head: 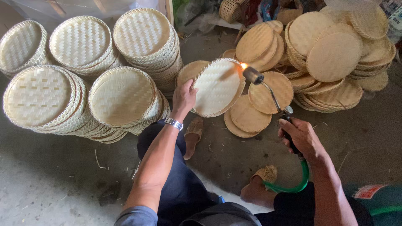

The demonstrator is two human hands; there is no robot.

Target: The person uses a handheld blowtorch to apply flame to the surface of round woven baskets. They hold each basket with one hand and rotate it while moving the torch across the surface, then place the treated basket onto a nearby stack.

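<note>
My left hand [183, 97] grips the near rim of a round woven bamboo tray [217, 86], held tilted up with its pale inside facing me. My right hand [302, 137] holds the handle of a gas torch [268, 90]; its metal nozzle points at the tray's upper right rim, where a small flame burns. A green hose [295, 184] curves down from the torch handle past my right wrist. A metal watch sits on my left wrist.
Stacks of pale finished trays [121, 98] stand at the left. A loose pile of tan round trays [331, 58] leans at the right and behind the held tray. My feet in woven sandals [193, 130] rest on the grey concrete floor.
</note>
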